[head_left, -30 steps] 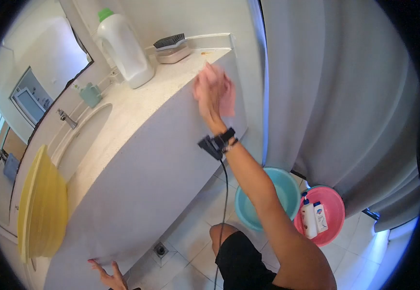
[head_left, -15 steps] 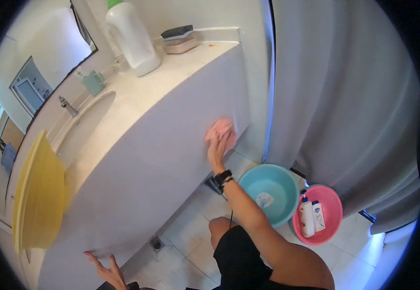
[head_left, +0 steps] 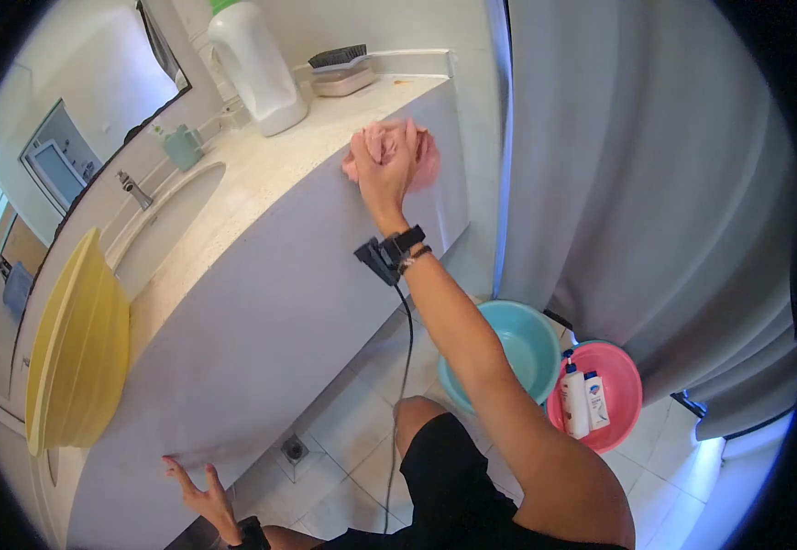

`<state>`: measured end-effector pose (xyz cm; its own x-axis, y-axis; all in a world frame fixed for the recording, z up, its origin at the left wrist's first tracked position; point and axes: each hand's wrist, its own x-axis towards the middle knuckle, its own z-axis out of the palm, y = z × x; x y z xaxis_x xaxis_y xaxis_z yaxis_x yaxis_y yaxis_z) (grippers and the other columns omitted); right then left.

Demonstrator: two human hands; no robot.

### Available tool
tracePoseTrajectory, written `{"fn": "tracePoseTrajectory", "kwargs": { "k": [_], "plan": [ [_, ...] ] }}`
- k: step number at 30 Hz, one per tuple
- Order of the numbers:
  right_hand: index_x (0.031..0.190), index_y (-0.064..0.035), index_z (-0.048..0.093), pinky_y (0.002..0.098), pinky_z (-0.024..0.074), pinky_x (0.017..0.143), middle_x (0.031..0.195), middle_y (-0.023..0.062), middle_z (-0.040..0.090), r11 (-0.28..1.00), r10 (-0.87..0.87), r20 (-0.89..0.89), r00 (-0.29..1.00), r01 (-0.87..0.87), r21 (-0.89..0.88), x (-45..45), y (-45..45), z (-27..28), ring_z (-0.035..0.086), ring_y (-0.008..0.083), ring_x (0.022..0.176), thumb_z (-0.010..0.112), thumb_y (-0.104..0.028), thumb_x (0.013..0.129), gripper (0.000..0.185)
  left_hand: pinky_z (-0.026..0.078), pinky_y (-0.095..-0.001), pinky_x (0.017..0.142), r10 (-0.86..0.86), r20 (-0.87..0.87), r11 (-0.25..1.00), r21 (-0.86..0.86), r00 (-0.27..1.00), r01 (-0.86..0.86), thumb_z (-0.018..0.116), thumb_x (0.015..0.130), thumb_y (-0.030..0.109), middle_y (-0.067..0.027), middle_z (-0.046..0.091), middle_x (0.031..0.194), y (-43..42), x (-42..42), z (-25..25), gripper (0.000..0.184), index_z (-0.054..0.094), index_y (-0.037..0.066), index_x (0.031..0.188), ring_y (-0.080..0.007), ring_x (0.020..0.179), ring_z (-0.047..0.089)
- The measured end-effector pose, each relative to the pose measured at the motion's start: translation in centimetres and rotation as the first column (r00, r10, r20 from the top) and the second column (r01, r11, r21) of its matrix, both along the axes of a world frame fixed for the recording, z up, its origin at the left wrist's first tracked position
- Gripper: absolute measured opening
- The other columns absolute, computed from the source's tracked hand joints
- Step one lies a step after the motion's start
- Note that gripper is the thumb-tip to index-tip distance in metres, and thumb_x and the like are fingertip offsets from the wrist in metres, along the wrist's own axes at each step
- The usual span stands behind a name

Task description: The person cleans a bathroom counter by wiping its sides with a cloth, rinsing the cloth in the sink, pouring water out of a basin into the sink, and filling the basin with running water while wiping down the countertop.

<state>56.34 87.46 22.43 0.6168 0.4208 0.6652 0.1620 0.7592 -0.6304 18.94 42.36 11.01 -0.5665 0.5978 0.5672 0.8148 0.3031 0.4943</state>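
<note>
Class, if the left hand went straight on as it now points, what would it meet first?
The left hand would probably meet the panel; whether it already touches is unclear.

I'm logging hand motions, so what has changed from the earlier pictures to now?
The right hand carried the pink cloth down toward the grey panel's lower edge, then back up to the countertop's edge, near where it began. Nothing was taken hold of or let go. The left hand stayed by the panel; the yellow basin stayed put.
</note>
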Motion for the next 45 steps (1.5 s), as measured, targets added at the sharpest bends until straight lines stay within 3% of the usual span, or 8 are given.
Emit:
{"fn": "tracePoseTrajectory", "kwargs": {
  "k": [10,14,16,18,20,24,38,45],
  "plan": [
    [0.133,0.0009,0.048,0.0419,0.0307,0.113,0.154,0.0240,0.026,0.877,-0.081,0.097,0.992,0.117,-0.466,-6.3,-0.6,-30.4,0.034,0.0379,0.138,0.050,-0.017,0.095,0.041,0.024,-0.0438,0.117,0.031,-0.046,0.999,-0.027,0.998,-0.032,0.068,0.086,0.016,-0.0236,0.038,0.154,0.7,0.6,0.3,0.079,0.030,0.003,0.154,-0.0453,0.147,0.023],
    [0.120,0.0006,0.053,0.0449,0.0373,0.107,0.141,0.0236,0.038,0.871,-0.233,-0.119,0.965,0.153,-0.468,-7.0,-5.8,-29.6,0.043,0.0382,0.127,0.048,-0.014,0.093,0.030,0.023,-0.0430,0.118,0.003,-0.075,1.000,-0.004,0.997,-0.004,0.068,0.087,0.017,-0.0256,0.039,0.153,0.2,-0.2,-0.6,0.080,0.029,0.003,0.155,-0.0438,0.148,0.023],
    [0.130,0.0001,0.043,0.0417,0.0305,0.109,0.138,0.0226,0.036,0.808,0.221,-0.063,0.973,-0.219,-0.547,-5.2,-4.8,-27.7,0.039,0.0350,0.125,0.054,-0.017,0.091,0.044,0.022,-0.0431,0.118,0.007,-0.063,1.000,-0.009,0.998,-0.007,0.068,0.087,0.017,-0.0257,0.039,0.153,0.2,0.2,-0.1,0.079,0.028,0.003,0.155,-0.0437,0.148,0.023],
    [0.115,-0.0017,0.046,0.0499,0.0423,0.087,0.111,0.0151,0.042,0.979,-0.139,0.323,0.936,0.180,-0.100,-5.4,-3.3,-21.0,0.047,0.0304,0.103,0.051,-0.015,0.092,0.027,0.022,-0.0431,0.118,0.009,-0.041,1.000,-0.001,0.999,-0.009,0.068,0.088,0.017,-0.0259,0.039,0.153,0.6,0.7,0.1,0.079,0.028,0.003,0.155,-0.0435,0.148,0.023],
    [0.127,0.0009,0.044,0.0504,0.0286,0.109,0.131,0.0236,0.042,0.970,0.242,0.094,0.966,-0.242,-0.010,-6.5,-1.2,-13.7,0.040,0.0389,0.123,0.061,-0.014,0.085,0.048,0.021,-0.0438,0.119,0.003,-0.041,1.000,-0.028,0.999,-0.004,0.067,0.089,0.018,-0.0257,0.038,0.153,0.4,0.9,0.2,0.078,0.027,0.002,0.155,-0.0435,0.148,0.022],
    [0.131,-0.0039,0.045,0.0560,0.0251,0.111,0.133,0.0235,0.042,0.960,-0.231,0.187,0.955,0.192,0.205,-4.0,-2.0,2.0,0.038,0.0448,0.128,0.063,-0.014,0.078,0.057,0.020,-0.0442,0.119,-0.009,-0.037,1.000,-0.021,0.999,0.009,0.067,0.090,0.017,-0.0267,0.037,0.153,0.8,0.8,0.0,0.078,0.027,0.002,0.155,-0.0443,0.148,0.021],
    [0.121,-0.0003,0.049,0.0477,0.0323,0.106,0.127,0.0188,0.047,0.887,-0.094,-0.118,0.989,0.029,-0.462,-0.8,-1.1,-26.2,0.043,0.0337,0.122,0.048,-0.023,0.096,0.034,0.022,-0.0460,0.119,0.048,-0.074,0.997,-0.054,0.996,-0.052,0.069,0.083,0.017,-0.0283,0.040,0.151,0.5,0.7,-0.3,0.086,0.025,0.005,0.156,-0.0460,0.147,0.022],
    [0.128,-0.0045,0.051,0.0516,0.0257,0.112,0.136,0.0219,0.044,0.995,0.039,0.203,0.978,-0.056,0.081,-4.0,-1.7,-6.5,0.036,0.0402,0.132,0.063,-0.021,0.087,0.046,0.024,-0.0466,0.118,-0.015,-0.090,0.999,-0.048,0.996,0.011,0.069,0.083,0.018,-0.0284,0.040,0.151,-0.2,0.1,0.0,0.087,0.024,0.004,0.156,-0.0470,0.147,0.023]
  ]
}}
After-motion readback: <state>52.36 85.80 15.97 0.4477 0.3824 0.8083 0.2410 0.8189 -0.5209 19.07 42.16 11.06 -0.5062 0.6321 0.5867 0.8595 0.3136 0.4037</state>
